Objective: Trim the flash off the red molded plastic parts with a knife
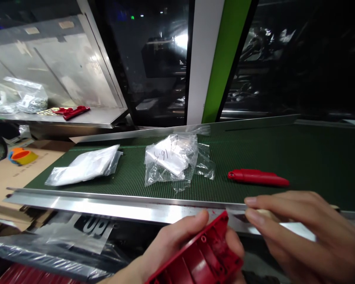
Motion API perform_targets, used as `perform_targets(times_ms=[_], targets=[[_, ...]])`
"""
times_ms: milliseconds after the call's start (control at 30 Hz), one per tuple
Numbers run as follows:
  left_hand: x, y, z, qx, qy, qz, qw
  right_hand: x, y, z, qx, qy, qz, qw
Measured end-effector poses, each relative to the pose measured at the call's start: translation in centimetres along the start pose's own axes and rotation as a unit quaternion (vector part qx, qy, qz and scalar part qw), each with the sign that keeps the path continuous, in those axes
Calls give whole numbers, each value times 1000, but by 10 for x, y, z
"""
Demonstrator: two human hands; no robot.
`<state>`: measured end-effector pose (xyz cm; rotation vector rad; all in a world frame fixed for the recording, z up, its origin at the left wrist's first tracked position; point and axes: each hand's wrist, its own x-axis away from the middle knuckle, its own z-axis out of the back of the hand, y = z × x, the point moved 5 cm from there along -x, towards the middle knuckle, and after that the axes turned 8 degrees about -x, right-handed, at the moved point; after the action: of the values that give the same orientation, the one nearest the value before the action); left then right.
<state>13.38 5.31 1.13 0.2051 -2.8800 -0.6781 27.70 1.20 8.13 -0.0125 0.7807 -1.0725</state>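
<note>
My left hand (177, 236) is closed round a red plastic housing (195, 256), its hollow ribbed side turned up and its lower end cut off by the frame. To the right, my right hand (304, 225) pinches a small knife (268, 214) with a pale handle. Its dark, slightly blurred tip points at the housing's upper corner, and I cannot tell whether it touches. Beyond my right hand, a long red plastic part (258, 177) lies on the green conveyor belt (130, 179).
Clear bags with white contents (171, 154) and a flat white packet (87, 163) lie on the belt. A metal rail (106, 207) edges its near side. At left are a cardboard box (51, 157), an orange-yellow tape roll (23, 156) and a shelf with red parts (73, 111).
</note>
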Motion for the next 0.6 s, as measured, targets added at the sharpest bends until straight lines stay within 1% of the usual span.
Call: perform_targets(times_ms=[67,100,133,233,267,367,433,533,600], targets=[[2,3,-1,19,47,-6,999,0,-3,-2,0,3,0,1000],[2,4,-2,25,53,-10,998,1,-3,-2,0,6,2,1000],[1,3,-2,29,46,-14,998,1,-3,-2,0,6,8,1000],[-4,-2,0,29,-27,-10,999,1,-1,-3,1,-7,40,999],[-6,-5,4,26,-31,-8,999,0,0,-3,5,-10,47,999],[-8,-8,18,6,15,-1,1000,-1,0,-3,11,-1,49,999],[-7,-6,20,-11,40,4,999,-2,-2,-5,12,7,49,999],[-3,-2,12,-28,41,13,999,-2,0,-3,16,26,40,999],[0,-2,5,-54,58,22,997,0,11,3,14,45,22,999]])
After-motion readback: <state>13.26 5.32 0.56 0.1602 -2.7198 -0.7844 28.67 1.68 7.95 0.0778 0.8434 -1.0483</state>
